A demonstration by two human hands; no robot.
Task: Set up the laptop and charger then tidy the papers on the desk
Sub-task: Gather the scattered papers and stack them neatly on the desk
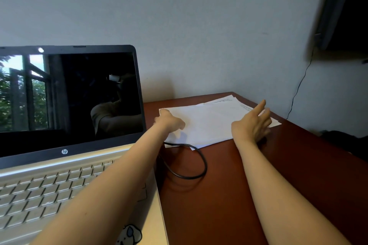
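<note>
The papers lie spread on the desk beside the open laptop. The left grip curls at their left edge; I cannot tell if it holds them. The right grip has straight fingers at their right side, probably to push them into one neat pile.

A: And the left grip?
B: Arm stretched forward, knuckles up, fingers curled under, hidden.
A: The right grip?
B: Arm extended alongside, fingers straight, slightly spread, palm turned inward.
</note>
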